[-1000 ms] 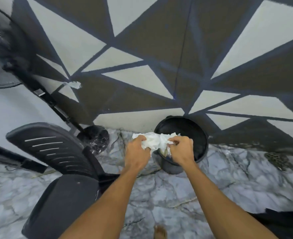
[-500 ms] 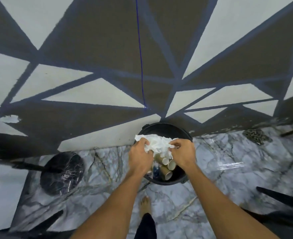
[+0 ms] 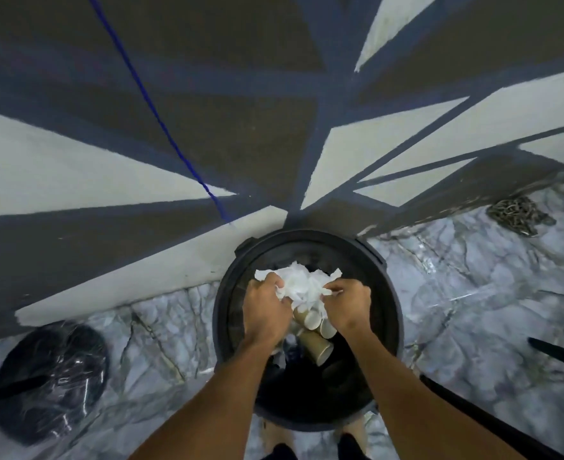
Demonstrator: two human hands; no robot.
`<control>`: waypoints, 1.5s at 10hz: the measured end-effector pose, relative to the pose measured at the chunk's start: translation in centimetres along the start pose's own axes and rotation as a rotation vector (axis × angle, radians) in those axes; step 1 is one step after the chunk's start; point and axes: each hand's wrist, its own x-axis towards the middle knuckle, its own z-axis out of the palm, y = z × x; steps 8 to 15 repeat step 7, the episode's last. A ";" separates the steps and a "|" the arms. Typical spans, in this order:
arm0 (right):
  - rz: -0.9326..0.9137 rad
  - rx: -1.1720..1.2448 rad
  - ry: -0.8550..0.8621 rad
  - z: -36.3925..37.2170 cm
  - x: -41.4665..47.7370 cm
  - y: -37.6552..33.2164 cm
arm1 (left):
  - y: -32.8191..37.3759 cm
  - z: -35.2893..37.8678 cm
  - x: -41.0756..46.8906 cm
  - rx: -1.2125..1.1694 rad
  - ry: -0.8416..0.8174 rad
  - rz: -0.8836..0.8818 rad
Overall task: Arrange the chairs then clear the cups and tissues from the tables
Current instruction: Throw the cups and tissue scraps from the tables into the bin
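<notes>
You're holding both arms straight out over the black bin (image 3: 222, 303), knuckles up. Your left hand (image 3: 265, 313) and right hand (image 3: 348, 305) are each gripping a side of the crumpled tissues (image 3: 302, 287), with the brown paper cups (image 3: 315, 330) hanging just under them inside the bin's mouth.

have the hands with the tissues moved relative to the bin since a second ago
Yes. Both hands, left and right, carried the tissues from the bin's near-left rim to directly over its opening.
</notes>
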 end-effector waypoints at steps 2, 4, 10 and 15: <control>0.013 -0.054 -0.032 6.9 9.1 6.3 | -4.6 10.8 7.3 -0.035 -0.057 -0.066; -0.047 -0.235 -0.188 9.0 13.0 9.2 | -5.9 14.6 10.5 -0.006 -0.127 -0.034; -0.147 -0.329 -0.258 1.2 6.8 2.9 | -0.3 6.1 5.8 0.134 -0.161 0.058; -0.147 -0.329 -0.258 1.2 6.8 2.9 | -0.3 6.1 5.8 0.134 -0.161 0.058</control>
